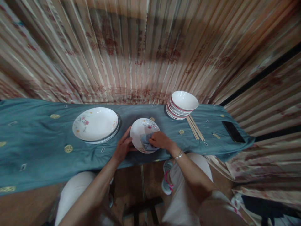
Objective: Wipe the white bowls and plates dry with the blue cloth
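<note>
In front of me a small white plate [137, 130] with pink flowers on its rim stands tilted slightly toward me. My left hand [123, 146] grips its left edge, thumb on the rim and fingers partly hidden beneath it. A grey-blue cloth [146, 141] is bunched under my right hand [161, 140], which presses it against the inner surface of the plate. To the left lies a stack of larger flowered plates [96, 124], apart from my left hand.
A stack of white bowls [182, 105] with red bands stands at the back right. Several wooden chopsticks [195, 128] lie beside it, and a black phone [233, 131] near the right end. A teal cloth [42, 150] covers the table; pleated curtains [131, 62] hang behind.
</note>
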A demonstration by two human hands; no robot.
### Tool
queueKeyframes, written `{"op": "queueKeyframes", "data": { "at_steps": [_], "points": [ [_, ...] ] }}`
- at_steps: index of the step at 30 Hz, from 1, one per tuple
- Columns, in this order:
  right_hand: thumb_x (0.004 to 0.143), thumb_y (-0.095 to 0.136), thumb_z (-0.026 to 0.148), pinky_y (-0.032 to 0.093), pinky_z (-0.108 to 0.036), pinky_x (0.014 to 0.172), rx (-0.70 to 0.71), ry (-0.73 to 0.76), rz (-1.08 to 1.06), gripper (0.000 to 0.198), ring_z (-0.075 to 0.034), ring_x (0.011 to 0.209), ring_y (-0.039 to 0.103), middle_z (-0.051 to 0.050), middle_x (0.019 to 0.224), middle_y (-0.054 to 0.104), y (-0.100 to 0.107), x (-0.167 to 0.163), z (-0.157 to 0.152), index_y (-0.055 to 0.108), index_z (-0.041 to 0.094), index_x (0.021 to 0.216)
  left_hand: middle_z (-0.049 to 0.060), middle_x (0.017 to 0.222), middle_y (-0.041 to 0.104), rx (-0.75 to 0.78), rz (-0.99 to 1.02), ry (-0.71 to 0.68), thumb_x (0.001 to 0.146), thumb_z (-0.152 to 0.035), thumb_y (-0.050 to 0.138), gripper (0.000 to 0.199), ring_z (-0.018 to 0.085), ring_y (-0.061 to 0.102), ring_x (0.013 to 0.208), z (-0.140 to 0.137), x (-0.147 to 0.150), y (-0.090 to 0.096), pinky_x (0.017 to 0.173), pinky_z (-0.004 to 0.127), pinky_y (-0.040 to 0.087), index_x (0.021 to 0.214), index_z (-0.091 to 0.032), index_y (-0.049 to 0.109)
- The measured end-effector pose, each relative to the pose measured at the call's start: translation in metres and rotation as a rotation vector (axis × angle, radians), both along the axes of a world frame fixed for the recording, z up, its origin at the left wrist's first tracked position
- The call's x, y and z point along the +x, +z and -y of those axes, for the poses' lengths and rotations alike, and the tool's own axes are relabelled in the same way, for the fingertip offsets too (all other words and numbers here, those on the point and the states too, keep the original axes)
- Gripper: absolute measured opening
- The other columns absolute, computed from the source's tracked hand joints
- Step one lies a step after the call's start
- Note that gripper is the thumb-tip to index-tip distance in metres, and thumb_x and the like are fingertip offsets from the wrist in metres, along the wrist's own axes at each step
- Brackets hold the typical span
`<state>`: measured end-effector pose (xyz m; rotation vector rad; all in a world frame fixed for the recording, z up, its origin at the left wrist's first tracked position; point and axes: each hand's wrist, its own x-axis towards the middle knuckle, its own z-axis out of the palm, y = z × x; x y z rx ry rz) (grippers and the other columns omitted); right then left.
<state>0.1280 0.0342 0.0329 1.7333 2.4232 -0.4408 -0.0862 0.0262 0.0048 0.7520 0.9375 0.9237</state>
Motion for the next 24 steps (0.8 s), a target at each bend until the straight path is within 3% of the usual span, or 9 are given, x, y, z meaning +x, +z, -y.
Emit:
{"op": "queueKeyframes", "data": {
  "at_steps": [5, 9, 18, 24],
  "points": [
    [0.1, 0.045, 0.031, 0.051, -0.031, 0.077, 0.087, -0.071, 0.098, 0.038, -0.026, 0.091, 0.073, -0.018, 0.096, 0.077, -0.008, -0.001, -0.001, 0.076, 0.01, 0.093, 0.006, 0.104, 0.075, 0.005, -0.014, 0.011, 0.076, -0.031, 0.068, 0.087, 0.028, 0.073, 0.085, 0.0, 0.0, 0.0, 0.068, 0.042, 0.063, 0.156, -0.027, 0.035],
    [0.102, 0.039, 0.032, 0.053, -0.035, 0.083, 0.141, -0.116, 0.125, 0.042, -0.028, 0.099, 0.07, -0.02, 0.102, 0.075, -0.015, 0.001, -0.004, 0.074, 0.009, 0.1, 0.007, 0.11, 0.074, 0.009, -0.005, 0.011, 0.076, -0.031, 0.068, 0.088, 0.028, 0.073, 0.086, 0.001, 0.001, 0.001, 0.067, 0.042, 0.063, 0.156, -0.027, 0.034],
    [0.103, 0.044, 0.031, 0.049, -0.033, 0.089, 0.265, -0.134, 0.032, 0.036, -0.026, 0.102, 0.066, -0.016, 0.098, 0.074, -0.018, 0.001, -0.01, 0.071, 0.01, 0.092, 0.006, 0.112, 0.073, 0.025, 0.0, 0.004, 0.078, -0.031, 0.068, 0.084, 0.026, 0.073, 0.084, 0.002, 0.002, 0.001, 0.066, 0.039, 0.063, 0.156, -0.029, 0.036],
    [0.101, 0.051, 0.027, 0.045, -0.028, 0.093, 0.336, -0.107, -0.201, 0.028, -0.018, 0.091, 0.065, -0.009, 0.091, 0.073, -0.022, -0.004, -0.017, 0.067, 0.015, 0.081, 0.006, 0.11, 0.073, 0.027, -0.013, 0.014, 0.077, -0.031, 0.07, 0.086, 0.026, 0.072, 0.086, 0.004, 0.003, 0.003, 0.068, 0.041, 0.063, 0.156, -0.028, 0.035]
  ]
}}
